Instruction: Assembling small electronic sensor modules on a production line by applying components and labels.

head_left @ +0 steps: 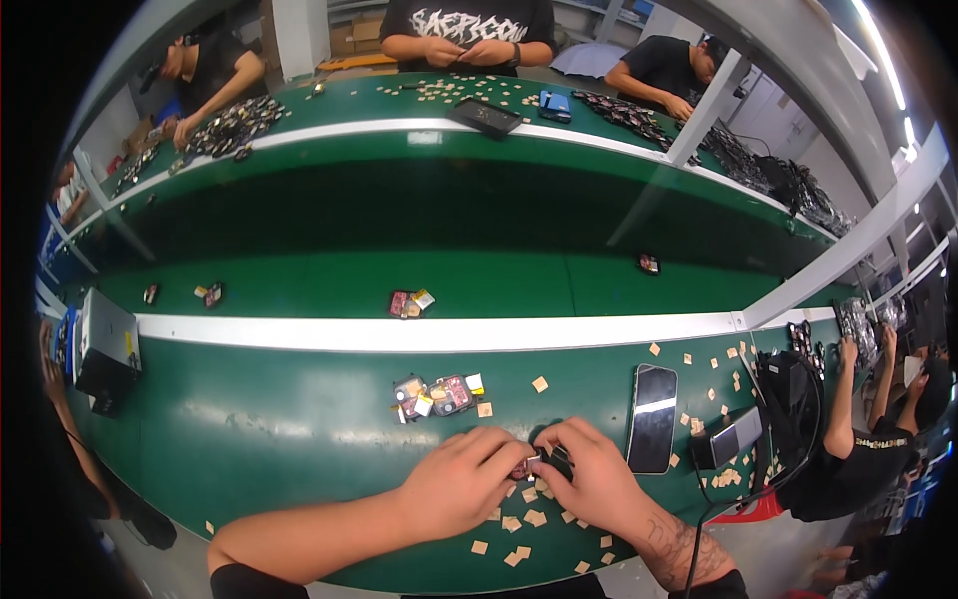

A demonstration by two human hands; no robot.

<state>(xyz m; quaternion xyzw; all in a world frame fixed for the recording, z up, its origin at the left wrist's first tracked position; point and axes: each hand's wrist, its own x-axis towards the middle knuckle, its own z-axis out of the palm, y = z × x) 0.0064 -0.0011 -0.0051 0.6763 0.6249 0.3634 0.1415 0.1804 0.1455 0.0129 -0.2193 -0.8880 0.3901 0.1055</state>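
Close to the table's near edge, my left hand (457, 477) is closed on a small electronic unit (524, 468) with a reddish circuit board. My right hand (591, 477) meets it from the other side, its fingers curled round a black casing part (559, 458). Fingers cover much of both pieces, so I cannot tell whether they are joined. Just beyond my hands lie two opened units, one with a red board (451, 394) and another (410, 398) to its left, with yellow and white pieces. Small tan squares (536, 518) are scattered below and around my hands.
A phone (654, 419) lies right of my right hand, beside a grey-black box-shaped device (731, 437) with a cable. A white rail (429, 334) crosses beyond; several units (409, 302) rest on the green surface behind it. Co-workers sit opposite and at both sides.
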